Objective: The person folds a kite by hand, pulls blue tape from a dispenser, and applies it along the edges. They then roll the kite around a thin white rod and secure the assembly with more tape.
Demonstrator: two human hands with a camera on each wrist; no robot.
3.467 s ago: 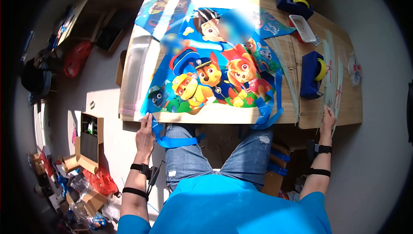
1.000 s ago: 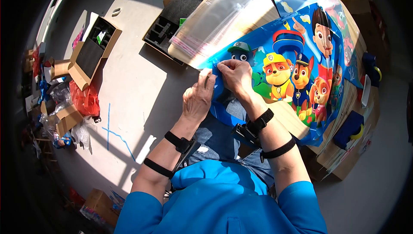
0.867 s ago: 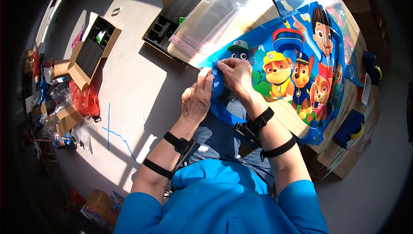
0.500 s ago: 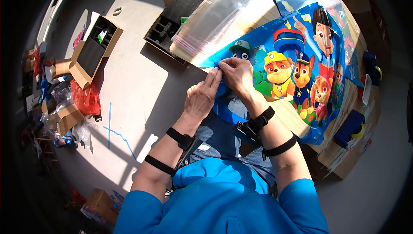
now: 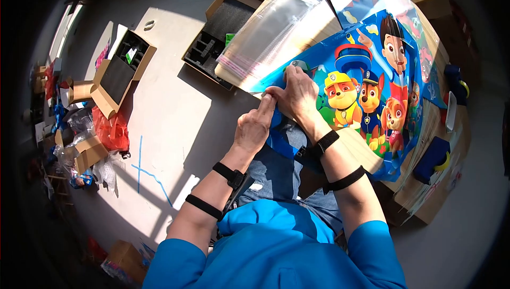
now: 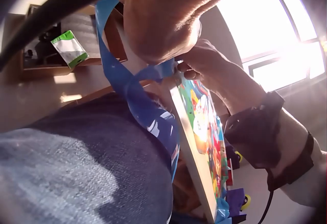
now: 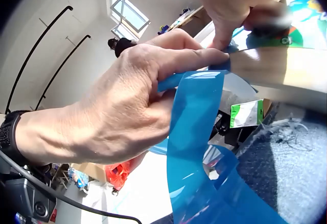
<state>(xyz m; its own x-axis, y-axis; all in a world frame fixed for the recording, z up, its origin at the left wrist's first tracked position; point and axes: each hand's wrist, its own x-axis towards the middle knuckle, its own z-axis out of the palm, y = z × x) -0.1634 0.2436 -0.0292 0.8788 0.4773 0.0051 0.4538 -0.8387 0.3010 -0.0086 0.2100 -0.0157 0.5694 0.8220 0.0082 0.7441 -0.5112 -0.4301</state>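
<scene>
A blue plastic sheet [image 5: 353, 90] printed with cartoon puppies lies on the wooden table [image 6: 190, 145]. At its near left corner, both hands meet. My left hand [image 5: 254, 129] holds a shiny blue plastic strip [image 7: 194, 117], which loops out between thumb and fingers and hangs over the table edge. The left index finger is stretched out to the corner. Over the same corner is my right hand [image 5: 300, 95], its thumb pressing down beside the left fingertip. Its other fingers look bent and are blurred in the right wrist view.
Clear plastic bags [image 5: 279, 20] lie beyond the hands. Blue tape dispensers [image 5: 431, 159], a white tray [image 5: 451, 112] and pale thin strips [image 5: 417, 196] are on the right. An open box with black foam [image 5: 223, 23] stands beyond the table's left side.
The hands were apart at first, the right one by the pale strips; both came together at the sheet's near left corner. Lately the right hand's fingers have shifted forward over the corner.
</scene>
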